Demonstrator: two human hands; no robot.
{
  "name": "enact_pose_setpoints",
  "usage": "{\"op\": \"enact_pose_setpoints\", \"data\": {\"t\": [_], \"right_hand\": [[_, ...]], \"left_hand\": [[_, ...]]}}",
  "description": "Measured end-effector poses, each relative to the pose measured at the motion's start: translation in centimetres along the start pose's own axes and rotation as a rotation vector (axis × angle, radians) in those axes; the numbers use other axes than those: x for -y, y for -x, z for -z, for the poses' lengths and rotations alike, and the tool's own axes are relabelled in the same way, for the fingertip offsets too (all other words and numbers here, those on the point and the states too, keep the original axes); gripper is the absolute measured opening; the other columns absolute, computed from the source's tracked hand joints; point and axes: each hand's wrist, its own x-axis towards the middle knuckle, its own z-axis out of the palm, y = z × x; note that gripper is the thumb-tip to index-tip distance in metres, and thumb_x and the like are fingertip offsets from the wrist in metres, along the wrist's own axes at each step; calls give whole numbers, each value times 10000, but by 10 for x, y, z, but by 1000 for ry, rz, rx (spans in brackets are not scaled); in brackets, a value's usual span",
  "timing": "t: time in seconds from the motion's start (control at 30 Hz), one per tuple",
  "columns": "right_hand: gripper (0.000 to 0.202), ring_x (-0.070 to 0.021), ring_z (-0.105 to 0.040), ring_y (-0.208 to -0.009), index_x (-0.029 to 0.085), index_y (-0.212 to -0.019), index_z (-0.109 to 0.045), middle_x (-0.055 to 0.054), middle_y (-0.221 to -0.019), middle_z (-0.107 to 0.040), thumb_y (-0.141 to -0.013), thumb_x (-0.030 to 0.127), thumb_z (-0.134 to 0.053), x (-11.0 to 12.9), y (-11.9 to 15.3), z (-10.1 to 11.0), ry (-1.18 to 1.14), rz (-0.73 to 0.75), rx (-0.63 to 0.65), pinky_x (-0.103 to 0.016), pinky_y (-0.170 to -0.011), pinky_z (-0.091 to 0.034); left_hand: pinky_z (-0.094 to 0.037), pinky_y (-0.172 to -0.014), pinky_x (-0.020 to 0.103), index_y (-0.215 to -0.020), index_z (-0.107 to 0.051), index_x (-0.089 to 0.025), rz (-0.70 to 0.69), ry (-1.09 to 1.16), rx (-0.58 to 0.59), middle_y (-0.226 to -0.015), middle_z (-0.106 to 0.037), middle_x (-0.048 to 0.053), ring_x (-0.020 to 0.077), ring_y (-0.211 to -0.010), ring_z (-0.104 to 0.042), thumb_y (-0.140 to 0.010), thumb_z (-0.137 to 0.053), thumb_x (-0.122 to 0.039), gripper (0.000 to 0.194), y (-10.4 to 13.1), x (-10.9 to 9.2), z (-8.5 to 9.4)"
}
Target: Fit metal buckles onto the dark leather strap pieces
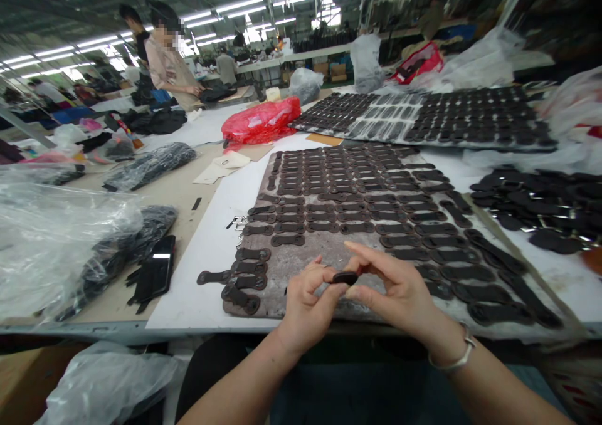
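Between my hands is a small dark leather tab (345, 278), folded or seen edge-on, above the near edge of a grey board (324, 249). My left hand (310, 293) pinches its left end between thumb and fingers. On its right end, my right hand (395, 284) presses thumb and forefinger together, a metal bracelet on the wrist. Rows of dark dumbbell-shaped leather tabs (355, 227) cover the board beyond my hands. A few more tabs (247, 281) lie at its left edge, some overlapping.
Metal buckles (239, 224) lie left of the board. A phone (157, 265) and plastic-wrapped bundles (150, 165) are farther left. Black pieces with metal fittings (540, 202) are heaped at right. Behind stand a second filled board (480, 118) and a red bag (261, 121). A co-worker (172, 61) stands back left.
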Motion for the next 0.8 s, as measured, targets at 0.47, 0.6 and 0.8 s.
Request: {"op": "enact_pose_setpoints", "data": {"t": [0.47,0.6,0.8], "right_hand": [[101,-155,-613,-742,213,-828,-707,-15,-771,-671,-834,183,-611,-8,-4,-6,69,-79,-5,-267,-687,-480],[79,-155,-598,-711,195,-786,-694,-17,-728,-652,-825,194,-626,-11,-5,-5,129,-64,-15,-267,-658,-457],[108,-147,-574,-660,180,-740,-671,-14,-672,-619,-828,223,-624,-9,-4,-5,193,-32,52,-264,-620,-432]], "left_hand": [[-327,-1035,435,-898,-664,-213,117,-167,102,-882,-704,15,189,-865,-638,-823,-552,-218,135,-3,8,-2],[-360,-998,432,-1136,-581,-225,66,-203,30,-1068,-667,55,219,-1012,-592,-830,-539,-214,309,-1,10,0],[-477,-800,296,-974,-673,-201,-51,-20,4,-895,-693,46,166,-861,-624,-847,-544,-216,182,-7,17,7]]}}
